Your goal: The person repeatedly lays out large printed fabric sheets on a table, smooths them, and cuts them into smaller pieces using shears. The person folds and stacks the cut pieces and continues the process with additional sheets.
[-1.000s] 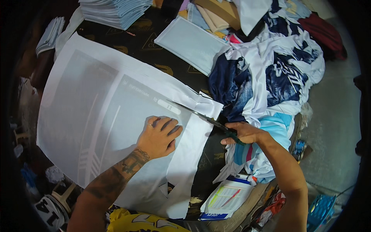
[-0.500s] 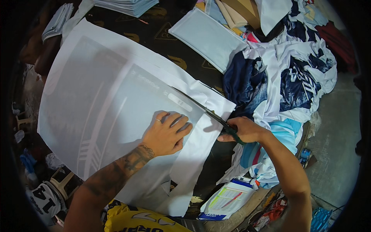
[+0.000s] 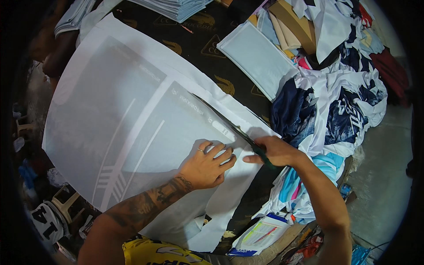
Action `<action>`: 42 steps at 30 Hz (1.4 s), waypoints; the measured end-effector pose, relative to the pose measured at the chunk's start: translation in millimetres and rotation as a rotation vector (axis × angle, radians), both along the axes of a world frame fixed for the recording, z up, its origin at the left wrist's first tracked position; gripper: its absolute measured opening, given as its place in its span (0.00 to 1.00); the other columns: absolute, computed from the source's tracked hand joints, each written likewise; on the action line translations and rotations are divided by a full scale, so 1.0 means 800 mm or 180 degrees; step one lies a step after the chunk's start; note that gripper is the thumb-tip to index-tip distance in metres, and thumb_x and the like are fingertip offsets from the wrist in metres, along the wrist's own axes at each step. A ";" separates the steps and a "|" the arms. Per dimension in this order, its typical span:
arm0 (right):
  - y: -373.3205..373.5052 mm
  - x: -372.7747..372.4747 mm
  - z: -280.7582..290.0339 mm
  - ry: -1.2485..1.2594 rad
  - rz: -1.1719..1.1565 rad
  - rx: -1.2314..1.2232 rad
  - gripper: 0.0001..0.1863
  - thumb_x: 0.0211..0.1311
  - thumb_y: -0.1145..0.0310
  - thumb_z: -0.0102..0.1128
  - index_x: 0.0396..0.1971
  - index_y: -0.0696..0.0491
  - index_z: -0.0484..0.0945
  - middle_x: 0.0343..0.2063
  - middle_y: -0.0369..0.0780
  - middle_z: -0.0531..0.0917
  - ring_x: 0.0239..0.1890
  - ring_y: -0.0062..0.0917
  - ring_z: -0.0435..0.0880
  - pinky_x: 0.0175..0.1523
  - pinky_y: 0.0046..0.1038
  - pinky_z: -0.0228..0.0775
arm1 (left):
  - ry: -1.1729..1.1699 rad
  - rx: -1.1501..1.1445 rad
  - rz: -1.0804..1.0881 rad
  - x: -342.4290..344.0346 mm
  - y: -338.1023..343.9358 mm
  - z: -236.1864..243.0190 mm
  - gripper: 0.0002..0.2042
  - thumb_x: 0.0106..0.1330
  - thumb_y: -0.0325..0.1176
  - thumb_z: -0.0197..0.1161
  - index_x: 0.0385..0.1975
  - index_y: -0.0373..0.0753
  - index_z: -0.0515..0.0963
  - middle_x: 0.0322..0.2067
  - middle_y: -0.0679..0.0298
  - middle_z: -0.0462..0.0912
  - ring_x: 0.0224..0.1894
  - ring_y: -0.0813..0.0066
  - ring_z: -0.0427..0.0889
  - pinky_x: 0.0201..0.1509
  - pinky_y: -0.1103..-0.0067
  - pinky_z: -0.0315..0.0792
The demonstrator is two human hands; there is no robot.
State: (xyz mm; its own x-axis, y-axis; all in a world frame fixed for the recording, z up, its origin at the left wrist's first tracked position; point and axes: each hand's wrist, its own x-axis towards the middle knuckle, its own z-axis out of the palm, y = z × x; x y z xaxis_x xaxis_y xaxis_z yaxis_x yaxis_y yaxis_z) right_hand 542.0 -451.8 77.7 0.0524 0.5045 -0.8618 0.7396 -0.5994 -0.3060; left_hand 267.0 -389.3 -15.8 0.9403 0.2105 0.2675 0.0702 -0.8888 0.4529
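A large white sheet with pale grey printed panels lies over the dark patterned tabletop. My left hand rests on the printed area, fingers spread and slightly bent, a ring on one finger. To its right my right hand grips long dark scissors by the handles. Their blades lie along the right-hand panel's top edge, by a strip of loose white margin, pointing up and to the left.
Crumpled navy and white fabrics heap along the right, with a pale folded panel and cardboard behind. Folded stacks lie at the back. Printed papers are at the lower right edge. A plastic stool stands low at left.
The scissors have advanced up and left along the panel's top edge. The view has shifted, so the scene sits slightly right and lower. My left hand still presses on the sheet.
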 end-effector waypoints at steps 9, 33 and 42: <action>0.076 -0.033 0.000 -0.0064 0.0157 0.0053 0.43 0.53 0.25 0.74 0.30 0.59 0.85 0.27 0.45 0.84 0.34 0.34 0.84 0.43 0.36 0.74 | -0.0113 -0.0420 -0.0006 -0.006 0.010 -0.005 0.28 0.52 0.42 0.73 0.55 0.43 0.79 0.53 0.64 0.77 0.62 0.63 0.74 0.67 0.58 0.66; 0.262 -0.115 -0.016 0.0191 0.0216 0.0103 0.42 0.56 0.24 0.71 0.26 0.57 0.81 0.20 0.39 0.77 0.28 0.30 0.79 0.36 0.35 0.69 | -0.0483 -0.0996 0.1391 -0.185 0.314 0.043 0.15 0.59 0.26 0.69 0.47 0.41 0.80 0.42 0.59 0.83 0.46 0.54 0.80 0.52 0.59 0.67; 0.335 -0.157 -0.006 -0.0011 0.0188 0.0048 0.43 0.51 0.21 0.73 0.19 0.54 0.79 0.17 0.36 0.77 0.25 0.27 0.78 0.35 0.35 0.69 | 0.0644 -0.2184 -0.0971 -0.214 0.194 0.079 0.12 0.67 0.32 0.69 0.49 0.44 0.81 0.40 0.68 0.84 0.45 0.72 0.84 0.53 0.65 0.74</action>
State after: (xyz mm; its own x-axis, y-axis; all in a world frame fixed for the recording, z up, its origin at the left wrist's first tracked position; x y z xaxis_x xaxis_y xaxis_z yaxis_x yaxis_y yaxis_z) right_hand 416.3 -183.4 72.8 0.0252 0.5197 -0.8539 0.7746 -0.5501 -0.3120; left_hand 95.5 -234.3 47.7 0.9999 -0.0089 -0.0123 0.0076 -0.4074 0.9132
